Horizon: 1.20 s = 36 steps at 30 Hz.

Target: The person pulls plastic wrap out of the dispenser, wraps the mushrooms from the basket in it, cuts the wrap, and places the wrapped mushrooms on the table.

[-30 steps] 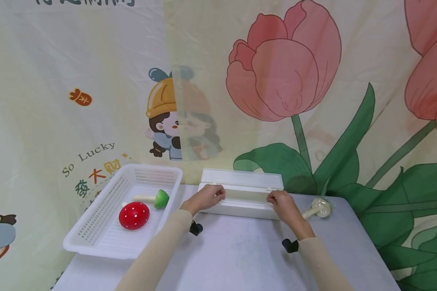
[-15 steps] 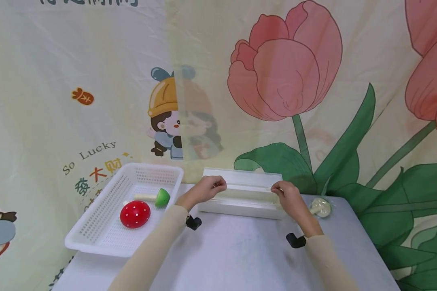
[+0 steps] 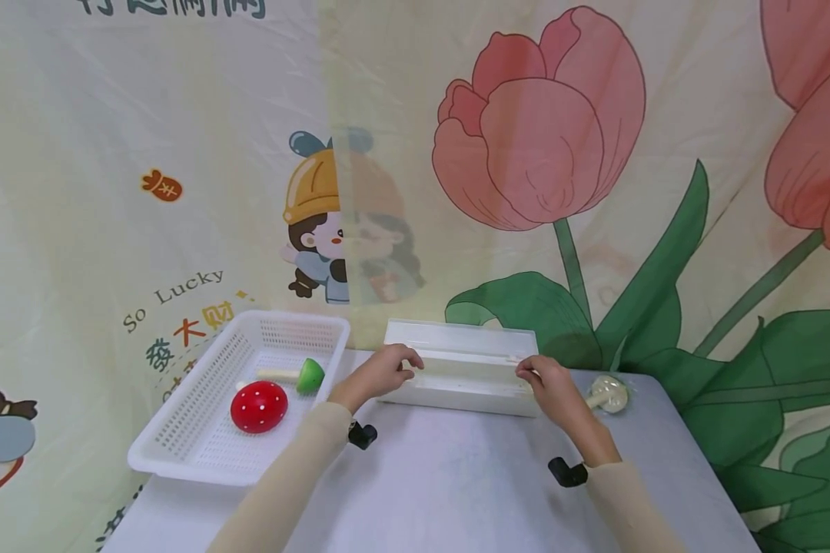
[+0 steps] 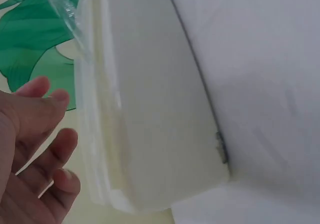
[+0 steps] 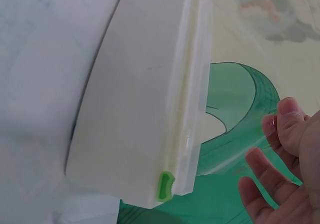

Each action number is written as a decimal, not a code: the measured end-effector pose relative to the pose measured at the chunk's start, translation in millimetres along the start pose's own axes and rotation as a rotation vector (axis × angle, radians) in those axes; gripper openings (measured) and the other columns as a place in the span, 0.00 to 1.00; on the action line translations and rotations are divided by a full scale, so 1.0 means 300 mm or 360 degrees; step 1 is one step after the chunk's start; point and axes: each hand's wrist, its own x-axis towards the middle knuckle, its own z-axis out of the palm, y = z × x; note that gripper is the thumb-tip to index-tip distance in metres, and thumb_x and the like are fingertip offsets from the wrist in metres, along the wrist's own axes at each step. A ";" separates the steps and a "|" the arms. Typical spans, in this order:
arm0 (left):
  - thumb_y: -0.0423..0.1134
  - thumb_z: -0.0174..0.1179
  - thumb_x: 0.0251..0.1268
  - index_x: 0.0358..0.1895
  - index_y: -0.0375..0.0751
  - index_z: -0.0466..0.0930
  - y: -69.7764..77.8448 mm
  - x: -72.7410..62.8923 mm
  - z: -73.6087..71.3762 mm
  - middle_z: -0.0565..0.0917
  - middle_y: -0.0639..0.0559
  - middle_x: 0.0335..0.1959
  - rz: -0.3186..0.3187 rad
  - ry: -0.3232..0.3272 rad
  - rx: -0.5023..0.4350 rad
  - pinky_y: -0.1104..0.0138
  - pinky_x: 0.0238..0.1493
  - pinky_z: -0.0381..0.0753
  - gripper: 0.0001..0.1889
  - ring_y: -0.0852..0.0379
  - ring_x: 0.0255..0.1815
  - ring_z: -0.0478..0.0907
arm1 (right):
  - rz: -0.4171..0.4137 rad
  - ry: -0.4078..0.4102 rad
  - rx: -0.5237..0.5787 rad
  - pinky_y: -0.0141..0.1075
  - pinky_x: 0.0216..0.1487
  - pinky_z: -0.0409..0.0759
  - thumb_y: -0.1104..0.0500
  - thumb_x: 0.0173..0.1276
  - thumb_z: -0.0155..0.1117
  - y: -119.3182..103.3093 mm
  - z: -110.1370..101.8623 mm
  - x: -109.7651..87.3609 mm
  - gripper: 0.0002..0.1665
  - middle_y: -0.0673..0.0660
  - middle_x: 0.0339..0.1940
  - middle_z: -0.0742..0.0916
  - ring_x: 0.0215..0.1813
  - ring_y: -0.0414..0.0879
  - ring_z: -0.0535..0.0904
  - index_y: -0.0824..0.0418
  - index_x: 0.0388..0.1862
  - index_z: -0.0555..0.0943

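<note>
A long white cling film dispenser [image 3: 456, 399] stands at the back of the table with its lid [image 3: 459, 338] raised. A green slider [image 5: 166, 186] sits at its right end. My right hand [image 3: 553, 388] pinches clear cling film [image 5: 235, 156] between thumb and index finger, over the dispenser's right end; the film stretches from there towards the box. My left hand [image 3: 376, 376] is at the left end, thumb and index finger parted in the head view, the other fingers [image 4: 65, 144] loosely bent. Nothing shows between them. More film [image 4: 65, 12] shows beyond the box in the left wrist view.
A white perforated basket [image 3: 180, 445] on the left holds a red white-dotted dome [image 3: 259, 407] and a green-headed stick [image 3: 309, 376]. Right of the dispenser lies a round-headed, pale-handled thing [image 3: 609, 393] in clear plastic. A printed cloth [image 3: 387, 153] hangs behind.
My left thumb and index finger have parted, and that hand has shifted slightly left and down. My right hand has moved outward to the right, then dipped a little. The dispenser stays put.
</note>
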 end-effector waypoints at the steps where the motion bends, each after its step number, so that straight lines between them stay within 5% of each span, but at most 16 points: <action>1: 0.29 0.63 0.70 0.51 0.39 0.86 -0.003 0.001 0.010 0.87 0.47 0.48 -0.0007 0.0036 0.0040 0.58 0.52 0.83 0.10 0.53 0.49 0.82 | 0.0006 -0.0001 0.0006 0.45 0.43 0.83 0.67 0.72 0.65 0.003 0.003 -0.004 0.02 0.57 0.38 0.87 0.44 0.52 0.82 0.66 0.40 0.84; 10: 0.37 0.63 0.74 0.53 0.43 0.86 -0.026 0.019 0.101 0.87 0.53 0.44 -0.0093 0.0097 0.0166 0.60 0.51 0.82 0.09 0.57 0.46 0.82 | 0.0001 0.0010 -0.0015 0.42 0.42 0.84 0.66 0.72 0.65 0.048 0.040 -0.052 0.03 0.55 0.36 0.88 0.42 0.49 0.84 0.64 0.37 0.84; 21: 0.34 0.60 0.75 0.51 0.41 0.87 -0.022 0.031 0.123 0.90 0.50 0.45 -0.0013 0.0192 0.0185 0.61 0.51 0.83 0.09 0.56 0.44 0.84 | 0.0028 -0.0010 0.0024 0.41 0.42 0.84 0.64 0.73 0.65 0.070 0.053 -0.068 0.05 0.54 0.36 0.87 0.43 0.48 0.84 0.65 0.37 0.83; 27: 0.33 0.64 0.71 0.54 0.44 0.86 -0.022 0.053 0.130 0.85 0.53 0.37 -0.0117 0.0080 0.0168 0.65 0.43 0.80 0.12 0.58 0.38 0.79 | 0.0001 -0.0004 0.0035 0.40 0.42 0.84 0.66 0.71 0.66 0.077 0.057 -0.069 0.01 0.54 0.36 0.87 0.42 0.47 0.83 0.63 0.37 0.84; 36: 0.29 0.58 0.73 0.55 0.51 0.89 0.012 0.078 0.100 0.89 0.56 0.55 -0.0105 -0.0141 0.0323 0.50 0.66 0.73 0.17 0.50 0.63 0.81 | -0.0010 -0.0012 0.0038 0.38 0.40 0.84 0.67 0.72 0.65 0.073 0.050 -0.062 0.02 0.54 0.36 0.87 0.41 0.46 0.82 0.63 0.37 0.84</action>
